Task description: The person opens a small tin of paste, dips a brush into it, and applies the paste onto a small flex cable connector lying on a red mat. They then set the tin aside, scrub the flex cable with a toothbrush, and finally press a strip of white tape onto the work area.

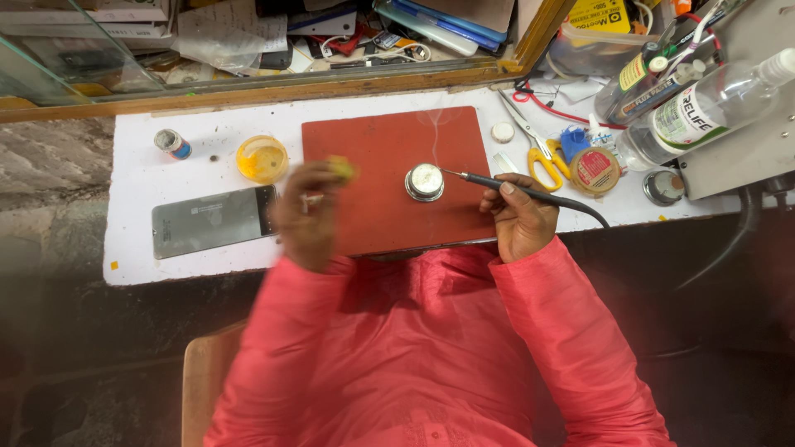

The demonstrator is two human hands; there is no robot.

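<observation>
My right hand grips a black soldering iron like a pen. Its thin tip touches the rim of a small round metal tin standing on the red mat. A wisp of smoke rises above the tin. My left hand is blurred at the mat's left edge and pinches a small yellowish object between its fingertips. Both arms wear red sleeves.
A dark phone lies face down on the white worktop to the left. A yellow-lidded jar and a small can stand behind it. Yellow-handled scissors, a tape roll and bottles crowd the right.
</observation>
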